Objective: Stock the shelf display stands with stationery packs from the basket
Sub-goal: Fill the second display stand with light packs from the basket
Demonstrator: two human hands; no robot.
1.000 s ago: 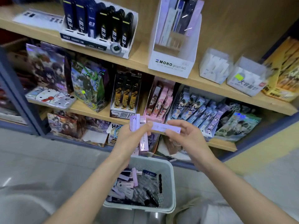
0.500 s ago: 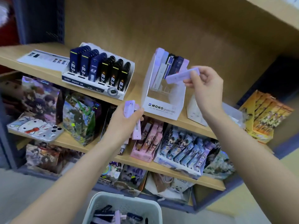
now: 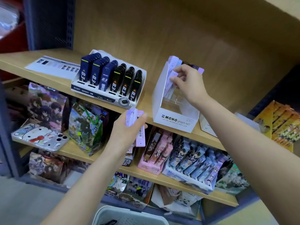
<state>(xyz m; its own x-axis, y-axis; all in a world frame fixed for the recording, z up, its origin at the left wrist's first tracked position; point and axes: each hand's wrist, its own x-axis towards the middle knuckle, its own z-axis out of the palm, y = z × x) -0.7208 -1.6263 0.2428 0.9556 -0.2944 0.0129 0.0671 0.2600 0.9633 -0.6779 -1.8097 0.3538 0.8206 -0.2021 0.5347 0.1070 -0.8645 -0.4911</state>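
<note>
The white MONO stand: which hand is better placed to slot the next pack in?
Right. The right hand is at the MONO stand, pinching a lilac pack among those inside. The left hand grips spare packs lower, by the shelf edge, apart from the stand.

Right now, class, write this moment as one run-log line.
right hand: pinches lilac pack inside MONO stand | left hand: grips spare lilac packs | basket: below

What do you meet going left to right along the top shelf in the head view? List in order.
Printed sheet → tray of dark refill cases → white stand, where the right hand grips a lilac pack → yellow boxes.
</note>
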